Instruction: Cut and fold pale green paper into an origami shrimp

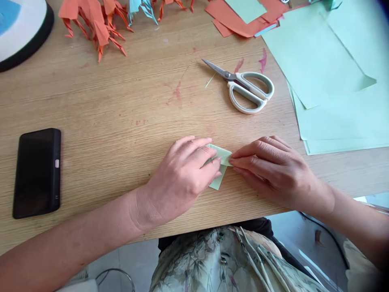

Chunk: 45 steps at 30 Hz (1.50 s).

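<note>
A small folded piece of pale green paper (223, 155) lies near the table's front edge, between my two hands. One flap of it points down toward me, while another reaches right. My left hand (187, 172) rests over its left part with bent fingers pressed on the paper, hiding much of it. With thumb and fingertips, my right hand (273, 168) pinches the right corner. Beyond the hands lie scissors (233, 78) with white and grey handles, blades pointing to the upper left.
Large pale green sheets (340, 121) cover the right side, near orange paper (221, 16) at the back. Orange folded-paper figures (97, 28) and a light blue one (141, 6) stand at the back left. A black phone-like device (35, 174) lies at left.
</note>
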{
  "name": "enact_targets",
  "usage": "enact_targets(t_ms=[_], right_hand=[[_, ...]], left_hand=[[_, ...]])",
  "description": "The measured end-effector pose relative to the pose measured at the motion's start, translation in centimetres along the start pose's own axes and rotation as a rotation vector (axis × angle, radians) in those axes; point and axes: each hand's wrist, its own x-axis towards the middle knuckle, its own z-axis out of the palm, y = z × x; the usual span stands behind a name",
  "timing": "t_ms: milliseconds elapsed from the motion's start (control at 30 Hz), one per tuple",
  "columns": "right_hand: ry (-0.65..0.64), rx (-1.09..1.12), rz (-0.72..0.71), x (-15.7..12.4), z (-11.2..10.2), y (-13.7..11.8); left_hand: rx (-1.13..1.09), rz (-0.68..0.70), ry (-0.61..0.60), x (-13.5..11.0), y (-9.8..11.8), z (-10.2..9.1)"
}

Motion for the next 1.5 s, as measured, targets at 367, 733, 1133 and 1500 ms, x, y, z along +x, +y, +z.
enact_targets(t_ms=[367,733,1133,1500], right_hand=[[0.000,0.224,0.165,0.2,-0.1,0.1],[-0.029,0.247,0.305,0.9,-0.6,-0.1],[-0.030,0.149,0.351,1.8,-0.4,-0.6],[-0.045,0.051,0.380,2.2,-0.1,-0.6]], left_hand=[[-0.155,-0.164,-0.031,1.0,0.0,0.9],[-0.189,-0.214,0.032,0.6,0.0,1.3],[-0.093,-0.202,-0.005,0.9,0.1,1.3],[-0.061,-0.220,-0.027,1.2,0.1,1.2]])
